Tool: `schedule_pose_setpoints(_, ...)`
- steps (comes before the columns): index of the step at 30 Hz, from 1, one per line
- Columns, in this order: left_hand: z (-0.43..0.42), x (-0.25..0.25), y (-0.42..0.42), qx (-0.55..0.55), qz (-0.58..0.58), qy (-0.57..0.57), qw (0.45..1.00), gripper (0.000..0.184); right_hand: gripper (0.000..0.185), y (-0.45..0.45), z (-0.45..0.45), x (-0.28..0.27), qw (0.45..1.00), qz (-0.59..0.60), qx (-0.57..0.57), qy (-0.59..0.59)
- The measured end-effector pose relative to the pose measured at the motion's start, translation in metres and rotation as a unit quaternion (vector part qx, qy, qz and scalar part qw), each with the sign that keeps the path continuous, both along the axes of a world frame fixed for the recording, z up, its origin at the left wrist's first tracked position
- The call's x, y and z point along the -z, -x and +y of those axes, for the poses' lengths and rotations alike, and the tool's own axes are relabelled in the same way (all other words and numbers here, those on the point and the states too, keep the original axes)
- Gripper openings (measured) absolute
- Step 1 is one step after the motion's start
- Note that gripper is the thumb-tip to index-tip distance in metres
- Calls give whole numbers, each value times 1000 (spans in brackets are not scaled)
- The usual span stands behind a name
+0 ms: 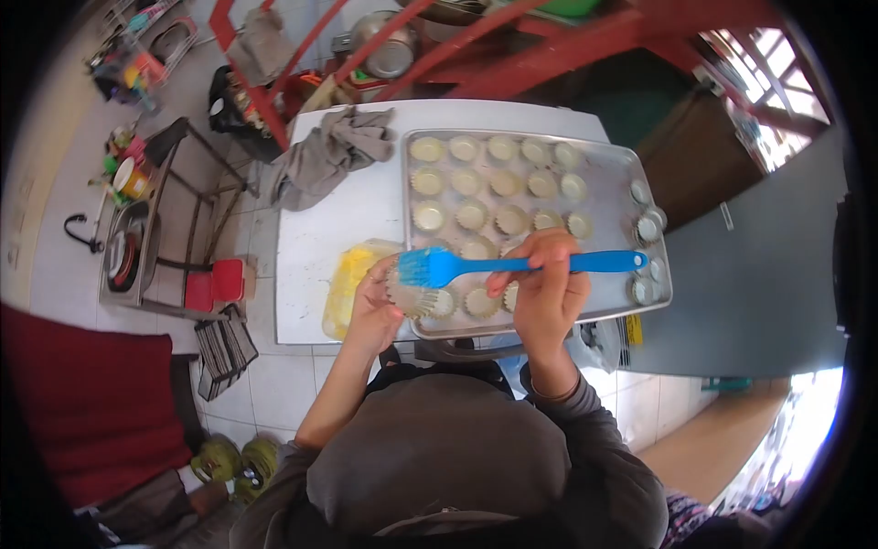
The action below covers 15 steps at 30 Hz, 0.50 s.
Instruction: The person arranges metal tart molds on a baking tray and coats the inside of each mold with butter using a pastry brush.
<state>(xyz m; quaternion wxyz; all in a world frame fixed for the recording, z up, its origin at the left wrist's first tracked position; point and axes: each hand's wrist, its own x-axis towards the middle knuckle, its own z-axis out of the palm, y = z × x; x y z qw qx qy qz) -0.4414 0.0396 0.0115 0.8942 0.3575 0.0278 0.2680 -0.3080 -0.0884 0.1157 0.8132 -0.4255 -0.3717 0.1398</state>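
Blue brush [476,265], right hand [549,284] pinching; mould [413,298], left hand [370,311] pinching; tray [604,166]: mould rows [506,183] laid, right-side stacks [647,229] (likely pending).

A white rectangular table [337,218] carries everything here, its far edge at 12 o'clock. From the middle round to 3 o'clock, most of the top lies under a rimmed metal baking tray [608,220], whose near rim reaches the 6 o'clock edge. At 10 o'clock a crumpled grey-brown cloth [340,146] lies bunched against the left edge. Toward 8 o'clock sits yellow-smeared plastic [345,288], bag or tub unclear, just beside the tray. Bare white surface shows between cloth and plastic.
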Motion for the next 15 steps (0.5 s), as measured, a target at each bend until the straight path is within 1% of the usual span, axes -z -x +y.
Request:
schedule_pose_setpoints(2,-8,-13,-12,20,-11,-12,1000,73,19,-2,-10,3,996,-58,14,60)
schedule_pose_setpoints(3,-12,-18,-16,27,-16,-17,999,74,19,-5,-17,6,985,-130,54,96)
schedule_pose_setpoints(5,-12,-12,-22,0,11,-56,998,73,19,-17,-32,14,940,-271,122,166)
schedule_pose_setpoints(6,-11,-12,-25,-18,25,-77,997,73,18,-18,-42,10,936,-259,148,187)
schedule_pose_setpoints(9,-14,-19,-39,42,8,-167,985,72,7,-10,-56,0,972,-107,152,145)
schedule_pose_setpoints(10,-17,-21,-43,49,11,-153,987,72,7,-17,-57,6,945,-238,160,156)
schedule_pose_setpoints(12,-23,-25,-50,61,15,-127,990,71,8,-21,-58,3,916,-303,171,201)
schedule_pose_setpoints(13,-22,-22,-50,55,25,-149,987,70,8,-23,-60,2,898,-335,176,222)
schedule_pose_setpoints(14,-22,-14,-51,48,33,-171,983,70,9,-22,-68,8,925,-229,179,246)
schedule_pose_setpoints(15,-21,-9,-53,42,40,-193,980,70,8,-21,-69,5,941,-192,175,217)
